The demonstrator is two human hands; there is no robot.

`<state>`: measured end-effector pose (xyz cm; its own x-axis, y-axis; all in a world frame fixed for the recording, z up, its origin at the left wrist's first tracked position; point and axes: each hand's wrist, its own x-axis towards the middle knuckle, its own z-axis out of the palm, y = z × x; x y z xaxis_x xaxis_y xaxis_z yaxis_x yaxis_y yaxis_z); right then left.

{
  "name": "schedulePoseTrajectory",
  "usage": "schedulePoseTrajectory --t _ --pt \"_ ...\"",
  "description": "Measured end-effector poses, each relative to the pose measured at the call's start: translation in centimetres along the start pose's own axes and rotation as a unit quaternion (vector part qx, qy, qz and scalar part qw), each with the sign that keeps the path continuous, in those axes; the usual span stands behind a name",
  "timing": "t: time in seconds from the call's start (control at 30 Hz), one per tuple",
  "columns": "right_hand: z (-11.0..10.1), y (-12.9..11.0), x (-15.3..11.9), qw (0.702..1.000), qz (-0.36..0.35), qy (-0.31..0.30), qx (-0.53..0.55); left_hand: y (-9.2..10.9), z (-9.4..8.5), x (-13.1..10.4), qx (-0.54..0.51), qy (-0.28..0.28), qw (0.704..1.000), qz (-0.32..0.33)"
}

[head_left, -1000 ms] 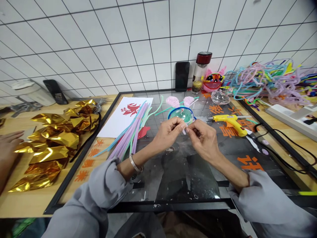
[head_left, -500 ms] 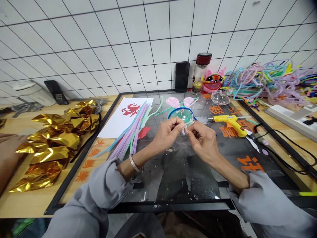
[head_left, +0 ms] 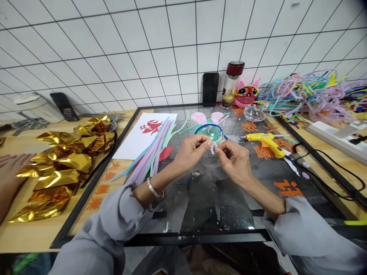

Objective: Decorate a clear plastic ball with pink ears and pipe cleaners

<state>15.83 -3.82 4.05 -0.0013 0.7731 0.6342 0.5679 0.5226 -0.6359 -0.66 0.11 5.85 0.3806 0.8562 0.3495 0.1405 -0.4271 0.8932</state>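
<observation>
Lilac strip [head_left: 212,148] has turned since last frame, clearer curl now, pinched btwn L hand [head_left: 190,151] & R hand [head_left: 236,157], just this side of bowl [head_left: 214,133]. Bend looks part-done; 2 pink ovals [head_left: 198,117] beyond look finished.

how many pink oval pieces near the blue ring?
2 visible: one pink oval piece just beyond the left of the blue ring, the other beyond its right. The left hand and right hand could hide more.
</observation>
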Motion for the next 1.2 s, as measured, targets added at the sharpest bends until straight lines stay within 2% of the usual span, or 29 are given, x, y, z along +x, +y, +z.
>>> schedulePoseTrajectory --t 0.13,0.33,0.73,1.2 --pt "0.1 0.0 0.1 1.0 0.019 0.011 0.003 0.4 -0.4 0.1 0.024 0.04 0.999 0.006" --pt "0.1 -0.1 0.1 0.999 0.028 0.016 0.017 0.3 -0.2 -0.1 0.088 0.025 0.996 0.013" --pt "0.3 -0.2 0.2 0.999 0.025 0.01 0.018 0.1 0.7 -0.3 0.021 0.053 0.998 0.019" --pt "0.3 -0.2 0.5 0.999 0.029 -0.002 0.028 -0.1 0.4 -0.1 0.028 0.067 0.997 0.001"
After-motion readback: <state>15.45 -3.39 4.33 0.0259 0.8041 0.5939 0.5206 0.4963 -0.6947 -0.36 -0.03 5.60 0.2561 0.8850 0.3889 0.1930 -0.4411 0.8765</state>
